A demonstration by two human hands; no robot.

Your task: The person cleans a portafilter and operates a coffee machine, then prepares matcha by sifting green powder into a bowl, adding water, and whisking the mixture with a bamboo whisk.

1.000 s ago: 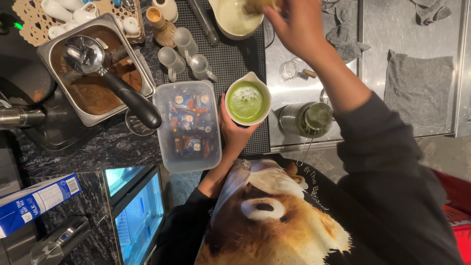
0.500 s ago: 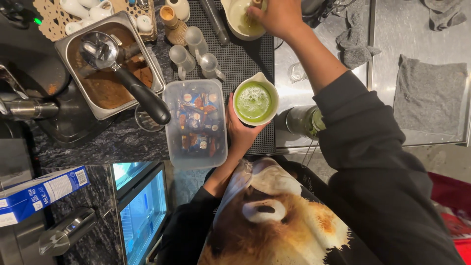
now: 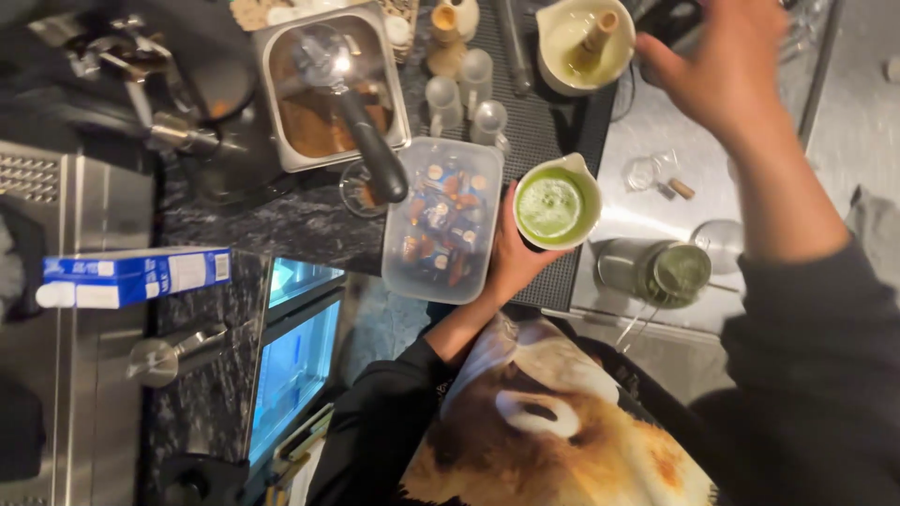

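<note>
Nearest you, your left hand (image 3: 511,258) cups a small white spouted cup (image 3: 557,200) of frothy green liquid, the grip wrapped round its lower side with the fingers closed on it, holding it just above the dark ribbed mat (image 3: 539,122) on the surface. The cup looks like ceramic — rigid, smooth and likely slick if wet — and it is filled close to the rim, so judge it light but easy to spill; a hold low around the body, kept level and away from the spout, seems safest.

Just beside that hand, to its left, lies a clear plastic tub (image 3: 441,220) of small wrapped packets. To the right of the cup, a glass jar (image 3: 661,272) of green powder rests on the steel surface (image 3: 637,201).

Further out, a metal pan (image 3: 323,89) of brown grounds holds a black-handled portafilter (image 3: 361,122), and three small clear glasses (image 3: 464,94) stand on the mat near it. At the far edge sits a pale bowl (image 3: 581,42) with a bamboo whisk (image 3: 592,39) standing in it. Your right hand (image 3: 727,70) hovers just right of that bowl — fingers spread and open, holding nothing, apart from the whisk.

Off to the far left, a blue and white carton (image 3: 131,278) lies on its side on a steel machine top.
</note>
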